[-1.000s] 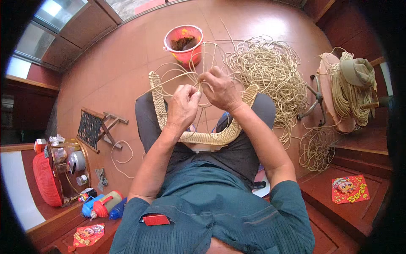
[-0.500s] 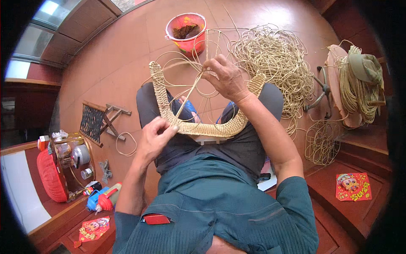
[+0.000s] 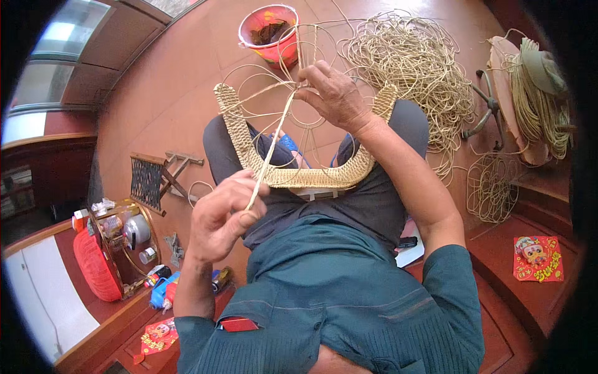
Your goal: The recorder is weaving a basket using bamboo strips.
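Note:
Across my thighs rests a U-shaped woven straw piece point(image 3: 311, 179), its two arms pointing away from me. My left hand point(image 3: 227, 215) is closed on the near end of a pale straw cord point(image 3: 275, 146), held just left of the weave's bend. That cord runs taut up to my right hand point(image 3: 335, 98), whose thumb and fingers pinch several strands together above the gap in the U. Thin loops of cord point(image 3: 254, 71) fan out around the pinch. Fingers hide the exact point where the strands meet.
A red bucket point(image 3: 274, 50) with dark contents stands ahead. Right of it lies a large tangled cord heap point(image 3: 414, 78), with coiled cord point(image 3: 536, 103) on a stand farther right. At left are a folding stool point(image 3: 148, 184) and a rack of containers point(image 3: 128, 240).
My left hand has drawn back toward my body, and the cord now stretches longer and tighter between the hands. My right hand keeps its pinch. The whole view has shifted slightly.

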A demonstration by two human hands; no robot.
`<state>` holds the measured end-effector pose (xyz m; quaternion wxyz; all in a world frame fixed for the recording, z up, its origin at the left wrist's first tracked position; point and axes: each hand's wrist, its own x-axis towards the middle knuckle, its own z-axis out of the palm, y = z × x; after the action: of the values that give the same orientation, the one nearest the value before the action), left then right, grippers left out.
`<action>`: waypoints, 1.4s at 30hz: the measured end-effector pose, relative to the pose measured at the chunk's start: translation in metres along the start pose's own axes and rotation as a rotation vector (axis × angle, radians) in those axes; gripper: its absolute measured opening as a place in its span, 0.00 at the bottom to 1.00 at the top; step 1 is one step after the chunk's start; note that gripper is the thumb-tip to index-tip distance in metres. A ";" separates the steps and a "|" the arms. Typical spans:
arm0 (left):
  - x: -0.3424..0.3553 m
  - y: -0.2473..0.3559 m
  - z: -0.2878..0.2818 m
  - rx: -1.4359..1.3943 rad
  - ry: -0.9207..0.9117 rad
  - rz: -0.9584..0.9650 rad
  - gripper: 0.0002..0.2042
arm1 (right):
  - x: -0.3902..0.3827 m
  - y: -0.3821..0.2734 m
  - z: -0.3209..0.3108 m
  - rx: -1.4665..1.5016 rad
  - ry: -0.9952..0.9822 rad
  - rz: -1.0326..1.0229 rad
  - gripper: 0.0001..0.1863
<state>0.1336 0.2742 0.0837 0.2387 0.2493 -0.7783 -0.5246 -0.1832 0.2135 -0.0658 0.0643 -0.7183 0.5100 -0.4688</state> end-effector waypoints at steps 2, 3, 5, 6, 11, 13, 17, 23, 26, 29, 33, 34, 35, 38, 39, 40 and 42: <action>-0.011 -0.013 0.002 -0.195 0.039 -0.063 0.11 | 0.000 0.001 0.001 -0.031 0.012 0.006 0.15; -0.019 -0.011 -0.003 -0.203 0.054 -0.244 0.11 | 0.002 0.003 0.001 -0.028 0.017 0.003 0.15; -0.025 -0.010 -0.009 -0.120 0.060 -0.441 0.10 | -0.001 0.004 0.001 -0.045 0.011 -0.007 0.13; -0.033 -0.015 -0.015 -0.114 0.054 -0.446 0.10 | -0.003 0.004 0.001 -0.041 0.017 0.000 0.13; -0.077 -0.038 -0.052 -0.126 -0.044 -1.038 0.09 | 0.000 0.002 -0.001 -0.085 -0.002 -0.039 0.14; -0.086 -0.043 -0.053 -0.228 -0.042 -1.081 0.10 | 0.001 0.000 0.000 -0.084 -0.015 -0.036 0.14; -0.087 -0.029 -0.062 -0.082 -0.073 -1.166 0.15 | -0.002 0.003 0.002 -0.055 -0.003 -0.026 0.17; -0.164 -0.059 -0.119 0.074 -0.104 -1.422 0.21 | -0.004 0.006 0.004 -0.061 0.046 -0.023 0.20; -0.228 -0.083 -0.160 0.021 -0.076 -1.536 0.38 | -0.004 0.008 0.004 -0.101 0.050 -0.046 0.22; -0.289 -0.070 -0.192 0.053 -0.059 -1.693 0.39 | -0.003 0.006 0.009 -0.113 0.036 -0.053 0.23; -0.395 -0.058 -0.247 -0.154 0.235 -1.728 0.24 | -0.004 0.009 0.011 -0.152 0.017 -0.058 0.23; -0.423 -0.058 -0.265 -0.122 0.257 -1.774 0.23 | -0.002 0.008 0.012 -0.133 0.017 -0.047 0.20; -0.435 -0.057 -0.272 -0.131 0.248 -1.769 0.23 | -0.002 0.007 0.013 -0.124 0.007 -0.033 0.17; -0.499 -0.057 -0.317 0.154 0.331 -1.846 0.21 | -0.001 0.005 0.008 -0.131 0.005 -0.042 0.16; -0.529 -0.018 -0.347 0.113 0.876 -1.728 0.18 | -0.004 0.009 0.011 -0.080 0.049 -0.033 0.16; -0.521 -0.032 -0.355 0.196 1.163 -1.684 0.14 | -0.005 0.010 0.009 -0.121 0.028 -0.037 0.18; -0.509 -0.044 -0.380 0.291 1.624 -1.357 0.09 | -0.010 0.013 0.004 -0.149 0.014 -0.040 0.20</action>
<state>0.7676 0.3200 0.1143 0.3117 0.9313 -0.1400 -0.1266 -0.1899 0.2135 -0.0812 -0.0024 -0.7278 0.5296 -0.4357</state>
